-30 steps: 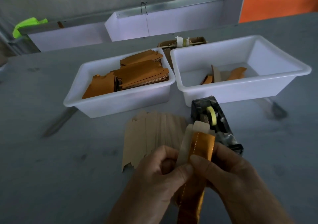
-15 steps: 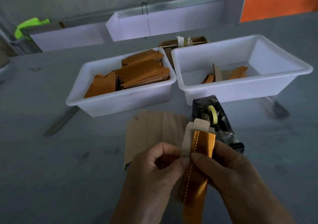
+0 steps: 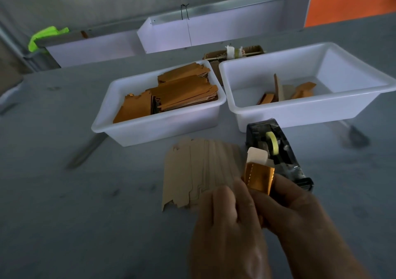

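Note:
A small orange carton (image 3: 258, 177) with pale end flaps stands upright between both hands, its upper part folded into a box shape. My left hand (image 3: 227, 216) grips its left side with curled fingers. My right hand (image 3: 287, 210) wraps its right side and lower part. A fan of flat beige carton blanks (image 3: 201, 171) lies on the grey table just left of the hands. A black tape dispenser (image 3: 276, 152) with a yellowish roll sits right behind the carton.
Two white tubs stand behind: the left tub (image 3: 154, 128) is stacked with flat orange blanks, the right tub (image 3: 300, 111) holds a few orange pieces. A cardboard holder with a roll (image 3: 233, 52) sits further back, before a white trough (image 3: 214, 30).
The carton has gone from a flat strip to an opened box shape, and both hands have shifted to grip it more closely. The view has moved slightly closer.

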`<state>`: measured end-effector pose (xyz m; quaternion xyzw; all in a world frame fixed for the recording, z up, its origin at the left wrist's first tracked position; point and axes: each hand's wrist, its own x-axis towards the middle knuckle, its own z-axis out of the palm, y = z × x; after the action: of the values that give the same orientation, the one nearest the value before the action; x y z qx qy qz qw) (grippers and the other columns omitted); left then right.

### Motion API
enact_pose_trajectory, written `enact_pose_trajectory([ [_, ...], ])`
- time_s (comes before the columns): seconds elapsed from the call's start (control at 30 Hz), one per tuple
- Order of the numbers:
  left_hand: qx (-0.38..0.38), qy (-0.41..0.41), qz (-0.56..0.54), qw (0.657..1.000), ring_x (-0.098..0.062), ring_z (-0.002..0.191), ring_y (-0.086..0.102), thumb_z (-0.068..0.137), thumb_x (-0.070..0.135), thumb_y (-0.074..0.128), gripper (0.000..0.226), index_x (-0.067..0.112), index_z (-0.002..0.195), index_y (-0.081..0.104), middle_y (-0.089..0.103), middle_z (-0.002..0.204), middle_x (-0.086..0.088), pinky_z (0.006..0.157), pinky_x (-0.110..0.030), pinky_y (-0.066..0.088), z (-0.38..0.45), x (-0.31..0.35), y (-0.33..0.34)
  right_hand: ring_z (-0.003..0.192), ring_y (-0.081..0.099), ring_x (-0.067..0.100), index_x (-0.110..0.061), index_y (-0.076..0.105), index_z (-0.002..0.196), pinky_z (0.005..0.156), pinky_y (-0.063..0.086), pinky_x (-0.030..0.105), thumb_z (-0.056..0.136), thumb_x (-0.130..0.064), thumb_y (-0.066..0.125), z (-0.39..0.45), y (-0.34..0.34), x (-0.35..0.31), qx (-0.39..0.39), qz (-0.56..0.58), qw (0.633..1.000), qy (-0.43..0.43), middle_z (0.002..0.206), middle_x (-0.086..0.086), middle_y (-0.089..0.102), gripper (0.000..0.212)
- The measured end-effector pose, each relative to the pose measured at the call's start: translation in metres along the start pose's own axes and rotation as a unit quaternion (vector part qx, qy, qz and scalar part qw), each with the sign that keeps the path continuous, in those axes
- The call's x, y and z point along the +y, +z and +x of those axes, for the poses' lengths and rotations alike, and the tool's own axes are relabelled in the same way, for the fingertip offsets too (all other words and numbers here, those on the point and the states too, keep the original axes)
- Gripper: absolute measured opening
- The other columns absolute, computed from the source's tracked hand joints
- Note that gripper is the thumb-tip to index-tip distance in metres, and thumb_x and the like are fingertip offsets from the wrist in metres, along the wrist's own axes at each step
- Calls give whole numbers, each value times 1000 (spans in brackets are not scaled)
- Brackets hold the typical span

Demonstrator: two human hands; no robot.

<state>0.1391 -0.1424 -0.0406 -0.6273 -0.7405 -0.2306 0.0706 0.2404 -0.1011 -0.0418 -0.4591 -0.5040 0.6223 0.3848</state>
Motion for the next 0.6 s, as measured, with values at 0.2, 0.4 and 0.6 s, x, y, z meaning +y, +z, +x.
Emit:
enact_pose_trajectory([
  [0.2,-66,-10,15,998,-2,59,49,89,20,35,43,18,82,77,55,60,7,39,-10,31,-8,13,1,65,70,14,-24,74,78,52,51,14,83,-26,58,-4,-1,-5,-4,40,999,9,68,9,71,17],
  [0.4,20,24,-100,994,-5,65,56,75,14,64,29,31,99,69,60,72,7,47,-10,40,-16,0,1,75,67,29,-21,70,75,79,56,49,57,-50,58,0,3,5,20,-2,1000,-2,69,12,67,37],
  [0.6,-246,-312,-512,762,-11,59,66,66,20,86,14,21,71,73,68,62,0,53,-26,54,-3,-31,-14,69,63,19,-16,71,73,75,53,35,53,-50,61,-1,6,6,0,37,999,13,72,17,65,41],
])
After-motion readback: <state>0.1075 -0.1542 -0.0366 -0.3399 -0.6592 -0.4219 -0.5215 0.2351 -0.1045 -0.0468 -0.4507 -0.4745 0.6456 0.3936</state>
